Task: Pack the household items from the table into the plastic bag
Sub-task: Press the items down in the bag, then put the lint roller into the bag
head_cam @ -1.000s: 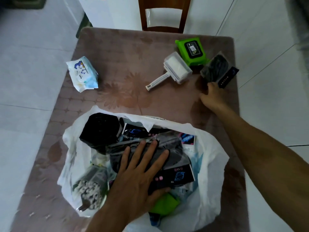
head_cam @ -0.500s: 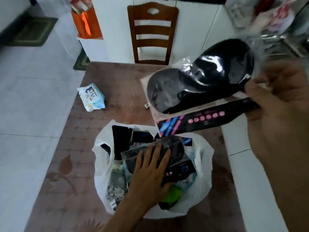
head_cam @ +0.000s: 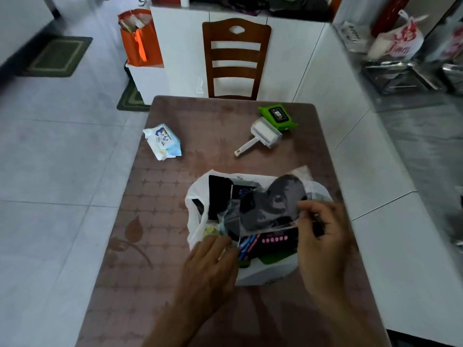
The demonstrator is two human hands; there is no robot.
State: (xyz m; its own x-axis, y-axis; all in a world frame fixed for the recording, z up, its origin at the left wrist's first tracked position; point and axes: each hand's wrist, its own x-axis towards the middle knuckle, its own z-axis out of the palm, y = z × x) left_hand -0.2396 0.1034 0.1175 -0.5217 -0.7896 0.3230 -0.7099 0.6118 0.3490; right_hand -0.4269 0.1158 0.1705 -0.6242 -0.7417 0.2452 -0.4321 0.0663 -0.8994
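On the brown patterned worktop (head_cam: 175, 246), a soft white-and-blue pack of tissues (head_cam: 162, 144) lies well apart to the left of the white crinkled plastic bag (head_cam: 194, 209). At the bag's near-left rim, the left hand (head_cam: 213, 266) has its grip pinched closed on a fold of thin clear wrapping; whether it also catches the bag's edge cannot be told. Across the bag's open mouth lies a flat, glossy clear packet holding a dark rounded item (head_cam: 273, 204), with a black strip of pink dots along its near edge. The right hand (head_cam: 323, 236) closes its grip on that packet's right end, thumb on top. Further back sit a white plastic lint roller (head_cam: 263, 135) and, touching it, a green wet-wipe pack with a black lid (head_cam: 278, 116).
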